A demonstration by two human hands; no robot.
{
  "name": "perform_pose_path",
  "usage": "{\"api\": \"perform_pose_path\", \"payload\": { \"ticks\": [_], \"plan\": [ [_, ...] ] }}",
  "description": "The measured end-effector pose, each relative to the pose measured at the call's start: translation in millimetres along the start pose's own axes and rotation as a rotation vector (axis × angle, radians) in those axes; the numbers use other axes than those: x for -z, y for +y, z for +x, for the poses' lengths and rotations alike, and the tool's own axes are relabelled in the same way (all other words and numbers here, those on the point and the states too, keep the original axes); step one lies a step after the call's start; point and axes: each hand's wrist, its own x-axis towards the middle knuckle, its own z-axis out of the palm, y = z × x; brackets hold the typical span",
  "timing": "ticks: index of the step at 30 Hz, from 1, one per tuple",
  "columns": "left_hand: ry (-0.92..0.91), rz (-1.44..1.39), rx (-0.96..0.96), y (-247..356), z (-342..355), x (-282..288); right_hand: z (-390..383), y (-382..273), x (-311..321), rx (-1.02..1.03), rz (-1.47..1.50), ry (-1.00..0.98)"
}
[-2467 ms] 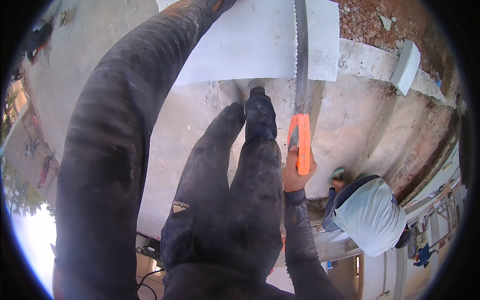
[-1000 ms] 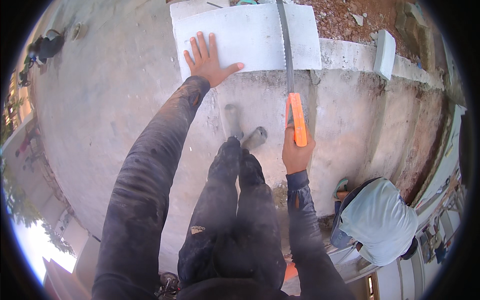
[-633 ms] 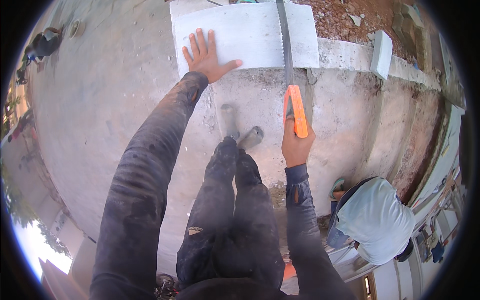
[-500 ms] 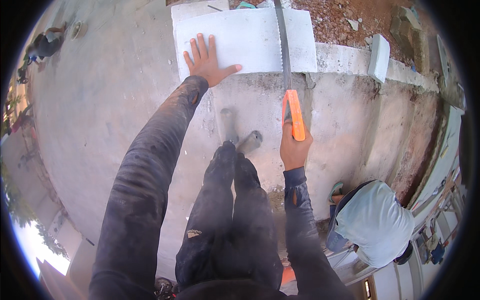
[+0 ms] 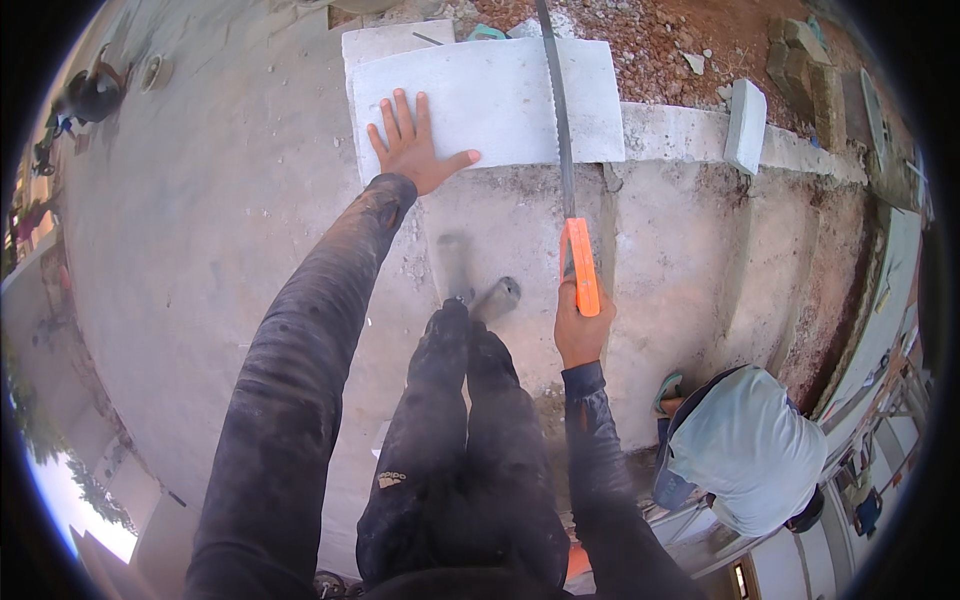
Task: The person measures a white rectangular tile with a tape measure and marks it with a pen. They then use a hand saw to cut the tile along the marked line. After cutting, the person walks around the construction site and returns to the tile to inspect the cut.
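A flat white block [image 5: 480, 100] lies across the top of a low concrete ledge. My left hand [image 5: 412, 150] rests on its left part, fingers spread and palm down. My right hand [image 5: 583, 325] is closed round the orange handle of a hand saw [image 5: 579, 262]. The toothed blade crosses the block's right part from front to back, with the handle on my side of the block's near edge. Whether the blade has cut into the block, I cannot tell.
A smaller white block [image 5: 745, 125] sits on the ledge [image 5: 675, 132] to the right. Reddish soil [image 5: 660, 60] with rubble lies behind it. Concrete steps [image 5: 680, 230] run along the right, where a bent-over person in a light shirt [image 5: 745, 450] is close. Another person [image 5: 90, 95] is far left.
My right hand has drawn the saw back toward me, so the handle sits farther from the block. The left hand stays on the block; the whole view has shifted slightly.
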Motion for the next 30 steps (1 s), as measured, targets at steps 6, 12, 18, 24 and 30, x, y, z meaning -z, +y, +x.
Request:
{"api": "perform_pose_path", "payload": {
  "ticks": [6, 12, 18, 24, 30],
  "plan": [
    [0.024, 0.016, -0.016, 5, 3, -5, 22, 8, -9, -0.059, 0.036, 0.025],
    [0.047, 0.011, -0.020, -4, 3, -8, 6, 6, -4, -0.014, 0.009, 0.019],
    [0.080, 0.035, -0.035, -1, 3, -7, 9, 7, -9, -0.021, -0.001, 0.031],
    [0.015, 0.025, -0.009, -3, 4, -4, 26, 0, -13, -0.021, 0.027, 0.011],
    [0.037, 0.009, -0.017, 3, 3, -1, 14, 4, -10, 0.004, 0.018, 0.038]
  ]
}}
